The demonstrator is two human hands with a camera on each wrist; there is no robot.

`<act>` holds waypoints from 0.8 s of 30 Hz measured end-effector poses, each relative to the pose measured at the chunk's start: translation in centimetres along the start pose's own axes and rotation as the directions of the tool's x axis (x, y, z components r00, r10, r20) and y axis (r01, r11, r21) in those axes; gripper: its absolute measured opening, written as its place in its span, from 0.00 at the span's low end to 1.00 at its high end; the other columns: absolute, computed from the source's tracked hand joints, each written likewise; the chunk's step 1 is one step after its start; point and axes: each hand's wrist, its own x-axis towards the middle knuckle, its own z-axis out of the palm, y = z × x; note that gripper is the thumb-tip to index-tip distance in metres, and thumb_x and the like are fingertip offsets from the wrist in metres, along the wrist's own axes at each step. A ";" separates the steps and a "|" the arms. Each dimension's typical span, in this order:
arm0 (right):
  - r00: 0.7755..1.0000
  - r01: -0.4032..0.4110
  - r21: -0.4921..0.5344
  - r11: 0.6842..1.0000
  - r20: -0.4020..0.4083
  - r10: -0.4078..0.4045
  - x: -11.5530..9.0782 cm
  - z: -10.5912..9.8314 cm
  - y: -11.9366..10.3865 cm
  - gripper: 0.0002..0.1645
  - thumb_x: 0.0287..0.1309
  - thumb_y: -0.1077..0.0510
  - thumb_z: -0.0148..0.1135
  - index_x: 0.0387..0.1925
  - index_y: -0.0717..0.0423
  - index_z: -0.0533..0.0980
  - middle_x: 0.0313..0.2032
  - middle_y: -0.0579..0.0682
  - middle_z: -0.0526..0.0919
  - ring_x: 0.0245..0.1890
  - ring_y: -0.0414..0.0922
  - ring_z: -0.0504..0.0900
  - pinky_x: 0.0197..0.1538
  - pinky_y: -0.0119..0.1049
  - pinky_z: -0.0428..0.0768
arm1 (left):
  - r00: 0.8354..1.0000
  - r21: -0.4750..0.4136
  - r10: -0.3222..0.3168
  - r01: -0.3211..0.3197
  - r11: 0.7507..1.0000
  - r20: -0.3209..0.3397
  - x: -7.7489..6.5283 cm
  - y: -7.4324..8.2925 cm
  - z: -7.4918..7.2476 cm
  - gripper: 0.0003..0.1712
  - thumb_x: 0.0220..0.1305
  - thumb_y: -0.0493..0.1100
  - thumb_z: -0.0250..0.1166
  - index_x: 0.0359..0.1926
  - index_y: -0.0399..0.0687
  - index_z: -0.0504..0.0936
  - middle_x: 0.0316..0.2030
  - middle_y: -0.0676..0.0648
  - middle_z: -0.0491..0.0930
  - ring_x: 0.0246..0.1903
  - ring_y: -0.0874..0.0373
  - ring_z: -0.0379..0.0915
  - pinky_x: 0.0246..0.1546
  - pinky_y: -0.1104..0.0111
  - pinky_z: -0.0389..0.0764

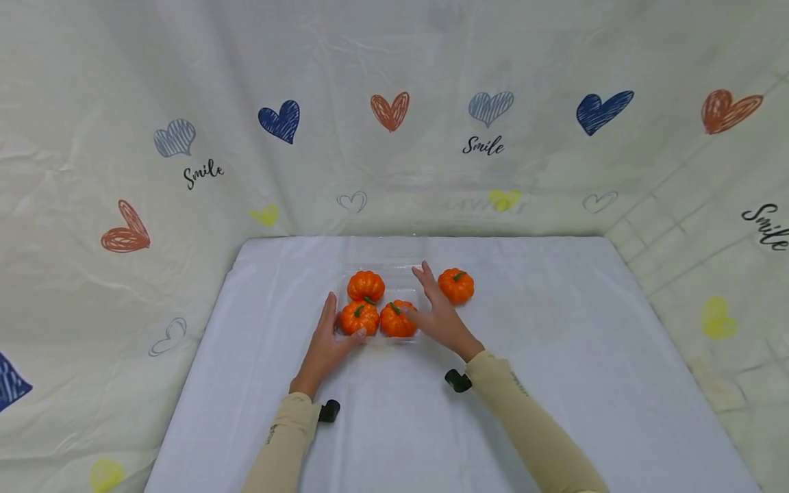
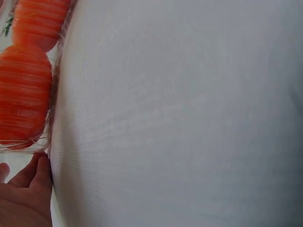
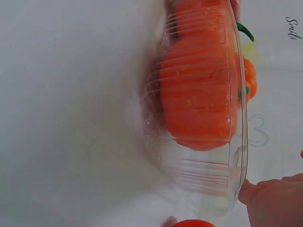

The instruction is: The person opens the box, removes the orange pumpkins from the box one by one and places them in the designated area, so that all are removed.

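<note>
A clear plastic clamshell container (image 1: 394, 340) stands on the table with three small orange pumpkins inside: one at back left (image 1: 366, 284), one at front left (image 1: 359, 319) and one at front right (image 1: 397, 320). Its transparent lid (image 1: 382, 252) lies folded back behind it. My left hand (image 1: 325, 349) rests at the front left corner, fingers extended along the left side and thumb by the front rim. At the right side, my right hand (image 1: 442, 320) spreads its fingers, its thumb overlapping the front right pumpkin. The right wrist view shows a fingertip at the container's rim (image 3: 244, 165).
Another orange pumpkin (image 1: 456, 286) with a green stem sits on the table just right of the container, beyond my right hand. A white cloth (image 1: 555, 356) covers the table. Behind it hangs a pale curtain (image 1: 431, 164) printed with hearts and words.
</note>
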 end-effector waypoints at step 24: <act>0.945 -0.024 -0.233 0.972 0.311 0.098 1.5 1.3 -0.3 0.43 0.65 0.58 0.75 0.77 0.64 0.69 0.74 0.58 0.74 0.74 0.57 0.71 0.75 0.55 0.70 | 1.000 0.005 0.006 -0.006 1.000 -0.005 -0.2 0.1 0.0 0.68 0.65 0.71 0.72 0.88 0.55 0.39 0.86 0.53 0.39 0.83 0.47 0.45 0.79 0.49 0.54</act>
